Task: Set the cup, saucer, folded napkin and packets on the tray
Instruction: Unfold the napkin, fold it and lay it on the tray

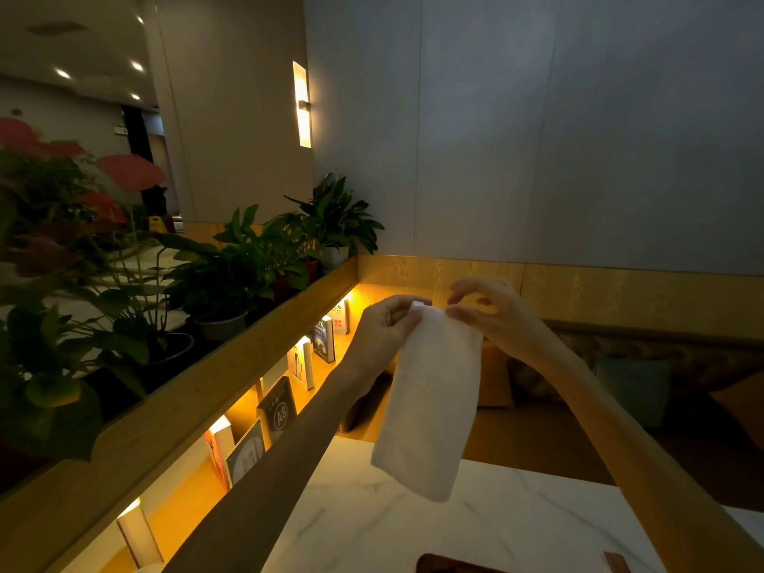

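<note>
Our left hand pinches one top corner of the napkin between thumb and fingers, and our right hand pinches the other top corner, its spare fingers curled loosely above. Both arms are raised well above the table, so the white napkin hangs between the hands as a long strip, its long axis running down and slightly leftward, its lower end loose in the air over the marble top.

At the bottom edge of view we see a dark rounded shape lying on the table; we take it for the rim of the tray, though too little shows to be sure. It lies below the napkin and toward us, so we judge the coming move to be a fold and then a lowering back toward our body. Neither hand is clearly nearer to it.

The table is bare under the napkin. To the left, the lit shelf of books and the wooden ledge bound the space; beyond stand potted plants.
</note>
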Demonstrator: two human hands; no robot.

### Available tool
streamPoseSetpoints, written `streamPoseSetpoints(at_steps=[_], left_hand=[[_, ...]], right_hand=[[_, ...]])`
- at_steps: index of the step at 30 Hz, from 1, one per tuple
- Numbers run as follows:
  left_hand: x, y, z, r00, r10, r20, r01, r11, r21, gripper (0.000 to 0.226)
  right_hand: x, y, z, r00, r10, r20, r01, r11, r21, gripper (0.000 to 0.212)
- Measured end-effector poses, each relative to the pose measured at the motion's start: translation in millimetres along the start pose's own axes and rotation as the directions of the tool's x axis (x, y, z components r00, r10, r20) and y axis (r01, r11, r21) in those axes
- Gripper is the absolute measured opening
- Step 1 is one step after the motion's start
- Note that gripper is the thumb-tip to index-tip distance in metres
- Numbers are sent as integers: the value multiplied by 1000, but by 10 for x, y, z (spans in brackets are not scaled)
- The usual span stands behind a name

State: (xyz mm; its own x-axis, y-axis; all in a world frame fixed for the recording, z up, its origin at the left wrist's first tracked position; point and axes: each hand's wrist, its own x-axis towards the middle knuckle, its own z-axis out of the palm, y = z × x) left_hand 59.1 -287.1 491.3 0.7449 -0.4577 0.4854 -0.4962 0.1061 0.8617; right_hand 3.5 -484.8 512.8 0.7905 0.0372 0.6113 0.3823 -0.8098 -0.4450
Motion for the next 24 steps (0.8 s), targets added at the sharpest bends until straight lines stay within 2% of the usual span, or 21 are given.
streamPoseSetpoints(at_steps=[3, 5, 8, 12, 16, 19, 24], left_hand=[[10, -16, -50, 1000, -2, -6, 2, 1000, -3, 19], [21, -47, -76, 1000, -8, -13, 8, 1000, -6, 21], [27, -91, -83, 999, -16, -36, 17, 1000, 19, 23], [22, -163, -69, 995, -2, -97, 13, 993, 116, 25], [39, -185, 1, 992, -13, -127, 29, 992, 127, 25], [61, -131, 92, 995, -8, -97, 18, 995, 102, 18], [109, -143, 256, 998, 8, -58, -3, 996, 87, 17]], right_hand=[[-88, 115, -131, 967, 126, 222, -171, 965, 197, 21], [-132, 170, -128, 948, 152, 281, -218, 951, 218, 17], [-157, 189, -77, 956, 181, 229, -237, 940, 245, 8], [-141, 154, -52, 981, 189, 30, -189, 928, 320, 19], [-126, 135, -84, 969, 220, -111, -188, 951, 244, 18], [-138, 161, -139, 966, 234, -111, -205, 952, 226, 18], [-1, 2, -94, 992, 117, 38, -118, 992, 45, 33]])
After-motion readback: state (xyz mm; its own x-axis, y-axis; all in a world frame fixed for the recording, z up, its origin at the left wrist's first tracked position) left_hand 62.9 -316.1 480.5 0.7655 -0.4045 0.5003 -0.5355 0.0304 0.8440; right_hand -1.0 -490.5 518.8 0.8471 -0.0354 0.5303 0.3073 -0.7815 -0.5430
